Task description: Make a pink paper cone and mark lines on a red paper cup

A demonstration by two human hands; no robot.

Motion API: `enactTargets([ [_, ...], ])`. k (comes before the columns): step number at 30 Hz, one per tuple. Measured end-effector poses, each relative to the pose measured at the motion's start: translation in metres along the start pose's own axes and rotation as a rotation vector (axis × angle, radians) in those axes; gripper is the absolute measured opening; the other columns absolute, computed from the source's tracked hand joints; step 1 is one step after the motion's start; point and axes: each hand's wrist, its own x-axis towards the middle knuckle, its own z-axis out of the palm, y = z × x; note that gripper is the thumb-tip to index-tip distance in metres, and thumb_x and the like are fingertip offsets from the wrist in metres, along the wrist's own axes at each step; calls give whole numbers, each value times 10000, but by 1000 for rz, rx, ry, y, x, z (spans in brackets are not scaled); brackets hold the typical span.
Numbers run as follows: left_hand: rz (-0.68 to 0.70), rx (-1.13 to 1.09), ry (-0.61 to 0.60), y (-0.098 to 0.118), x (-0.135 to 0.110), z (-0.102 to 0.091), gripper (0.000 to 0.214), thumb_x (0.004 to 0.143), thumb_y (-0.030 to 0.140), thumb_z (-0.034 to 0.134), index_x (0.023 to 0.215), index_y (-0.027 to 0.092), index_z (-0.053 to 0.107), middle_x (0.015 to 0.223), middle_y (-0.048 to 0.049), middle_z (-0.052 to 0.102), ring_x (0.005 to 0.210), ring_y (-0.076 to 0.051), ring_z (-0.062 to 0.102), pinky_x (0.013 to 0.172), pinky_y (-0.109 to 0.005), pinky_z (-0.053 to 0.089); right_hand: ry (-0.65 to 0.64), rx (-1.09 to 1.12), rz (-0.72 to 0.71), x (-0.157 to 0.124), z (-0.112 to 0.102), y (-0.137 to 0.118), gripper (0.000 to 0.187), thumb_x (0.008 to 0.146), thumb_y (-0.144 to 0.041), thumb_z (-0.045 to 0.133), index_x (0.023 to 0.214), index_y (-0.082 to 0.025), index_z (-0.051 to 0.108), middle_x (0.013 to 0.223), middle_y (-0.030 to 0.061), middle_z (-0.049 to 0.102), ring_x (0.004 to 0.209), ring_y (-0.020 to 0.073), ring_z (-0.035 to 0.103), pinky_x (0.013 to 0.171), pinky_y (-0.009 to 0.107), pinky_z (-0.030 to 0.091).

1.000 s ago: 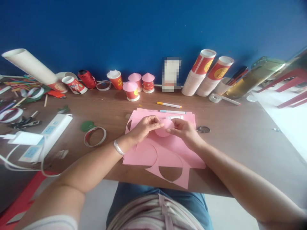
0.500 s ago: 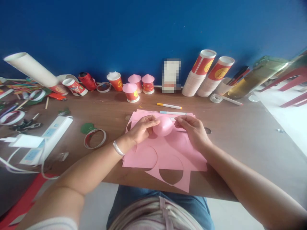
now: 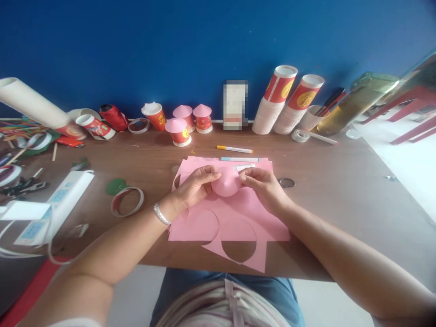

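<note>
Between my hands is a pink paper cone [image 3: 225, 182], its point facing me. My left hand [image 3: 198, 183] pinches its left edge with thumb and fingers. On the right side, my right hand [image 3: 261, 184] has its thumb and fingertips closed on the cone's edge. Pink paper sheets [image 3: 238, 227] with round cut-outs lie below. A small white item [image 3: 245, 167] rests on the paper behind my right fingers, partly hidden. At the back stand red paper cups [image 3: 180, 137] topped with pink cones [image 3: 176, 125].
Two markers [image 3: 235, 149] lie behind the paper. Tall stacks of paper cups [image 3: 269, 116] lean by the blue wall. On the left are a power strip [image 3: 56, 206] with cables and a cut cup ring [image 3: 127, 202]. Scissors [image 3: 286, 182] show a handle at right; a bottle [image 3: 356, 104] stands behind.
My right hand has come in to the cone's right edge, where before it was slightly apart. My left hand keeps its hold. The whole view has shifted a little.
</note>
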Motion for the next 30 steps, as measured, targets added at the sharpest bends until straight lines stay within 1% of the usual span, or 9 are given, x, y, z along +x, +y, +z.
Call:
enactTargets([
  [4,-15,26,-10,0,-1,1,376,687,293,989,711,157,639,701,15,645,645,-109,595,588,-218,441,-14,-21,18,-2,0,-2,481,762,-650,877,763,-200,708,780,8,679,780,156,610,818,344,515],
  [7,-5,21,-9,0,0,0,332,710,269,969,721,156,657,714,8,659,659,-116,608,601,-226,448,-34,-9,29,-3,1,-3,487,818,-671,824,792,-195,726,803,25,695,819,178,642,873,371,542],
  [11,18,-13,-9,-1,1,-1,307,702,255,973,733,155,684,777,-6,705,709,-124,636,654,-230,468,-36,77,67,-3,1,2,584,809,-769,782,872,-189,769,859,62,732,847,205,680,899,397,572],
  [18,24,-25,19,0,1,-1,293,698,300,985,818,151,763,854,-34,743,783,-144,661,731,-249,535,-35,25,1,-3,-4,11,618,917,-794,649,958,-193,785,876,68,731,894,211,682,846,356,564],
  [22,31,-52,59,1,1,0,289,690,284,988,843,148,786,897,-44,774,828,-158,696,732,-242,546,-53,-141,-55,-3,0,3,546,923,-738,675,883,-198,741,824,37,693,795,176,645,799,341,552],
  [24,45,-73,93,2,2,-1,265,708,275,974,855,152,790,887,-37,780,803,-156,704,699,-240,540,-34,-250,-81,-2,-4,-7,497,924,-690,680,969,-200,750,806,34,696,750,177,639,762,353,560],
  [26,73,-118,146,3,4,-2,229,733,247,953,862,156,788,885,-23,784,791,-142,707,676,-227,532,34,-423,-132,-3,-18,-18,431,940,-606,662,1083,-211,760,837,42,723,740,186,642,734,359,558],
  [28,99,-176,195,5,5,-2,199,754,206,930,875,151,783,898,-13,789,808,-125,712,685,-209,534,89,-739,-246,-8,-40,-29,296,965,-479,616,1032,-239,776,969,65,759,819,201,668,758,355,545],
  [30,95,-209,212,6,7,-2,173,786,181,898,907,142,782,928,-21,799,850,-130,728,730,-212,555,118,-1078,-330,-18,-67,-35,284,995,-386,531,1029,-247,776,1081,73,766,850,203,680,765,349,518],
])
